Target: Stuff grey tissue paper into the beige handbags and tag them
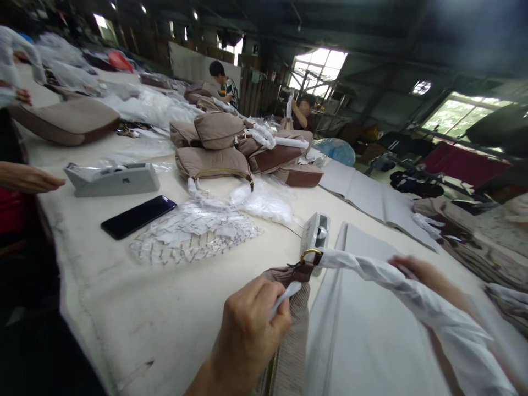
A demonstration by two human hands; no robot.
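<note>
A brown ribbed handbag (297, 319) is in front of me, its zip edge running down to the bottom of the view. My left hand (253, 322) is closed around the bag's top corner, with a thin white strip (286, 297) poking out between thumb and fingers. Just above is a gold ring (309, 254) on a brown leather tab, joining a strap wrapped in white paper (383, 275). That strap arches to the lower right. My right hand (424, 278) is behind the strap, blurred and partly covered by it, so its grip is unclear.
Left on the table are a grey tape dispenser (117, 180), a black phone (139, 216) and a clear bag of printed slips (193, 234). Brown handbags (218, 132) are piled farther back. A small white device (317, 231) stands beside white sheets (367, 319). A co-worker's hand (31, 177) reaches in left.
</note>
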